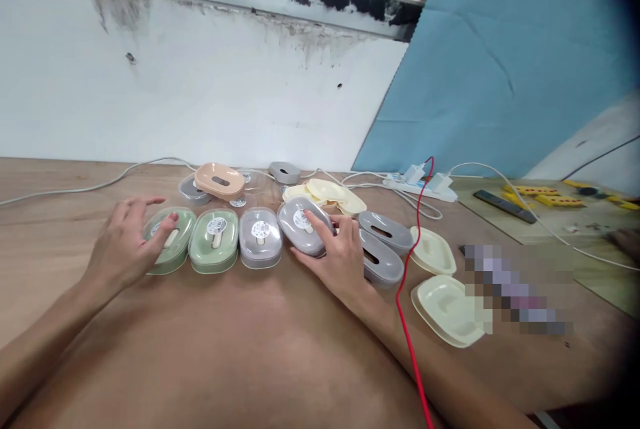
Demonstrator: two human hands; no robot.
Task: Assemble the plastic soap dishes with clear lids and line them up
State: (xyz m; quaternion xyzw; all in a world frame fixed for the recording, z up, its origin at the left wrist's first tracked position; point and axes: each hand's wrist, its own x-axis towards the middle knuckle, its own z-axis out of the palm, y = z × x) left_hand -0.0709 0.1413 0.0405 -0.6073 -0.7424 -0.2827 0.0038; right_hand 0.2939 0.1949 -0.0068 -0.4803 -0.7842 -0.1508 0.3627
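My right hand grips a grey plastic box with a clear lid and round white sticker. The box tilts, my thumb on its top by the sticker and my fingers at its right side. My left hand is open, fingers apart, at the leftmost green box; whether it touches the lid I cannot tell. Between the hands stand a second green box and another grey box, both lidded and stickered. Right of my right hand lie slotted grey trays, one partly hidden by it.
Behind the row are a peach slotted tray, a small grey tray and cream pieces. Cream trays lie at right. A red cable crosses before my right forearm. A power strip and dark phone-like object are farther back.
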